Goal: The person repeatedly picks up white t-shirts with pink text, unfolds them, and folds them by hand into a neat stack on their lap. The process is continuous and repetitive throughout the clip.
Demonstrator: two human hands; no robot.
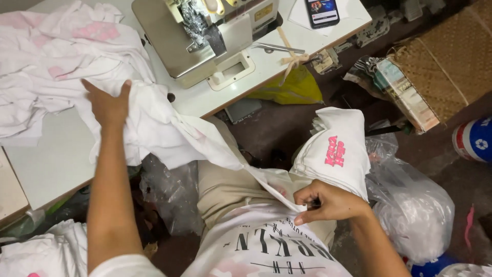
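- Left hand [109, 104] grips a white cotton garment [169, 136] on the white sewing table [51, 159].
- Right hand [328, 202] pinches its far edge at the lap.
- Grey overlock machine [205, 36] sits unused; pile of pink-printed white garments [56, 56] waits.

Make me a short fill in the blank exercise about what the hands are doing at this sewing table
1. The left hand presses a ____ cloth on the table.
2. The right hand pinches the cloth's other end over the person's ____.
3. The folded stack beside the right hand bears ____ lettering.
4. Behind the cloth stands a sewing ____.

Missing words: white; lap; pink; machine
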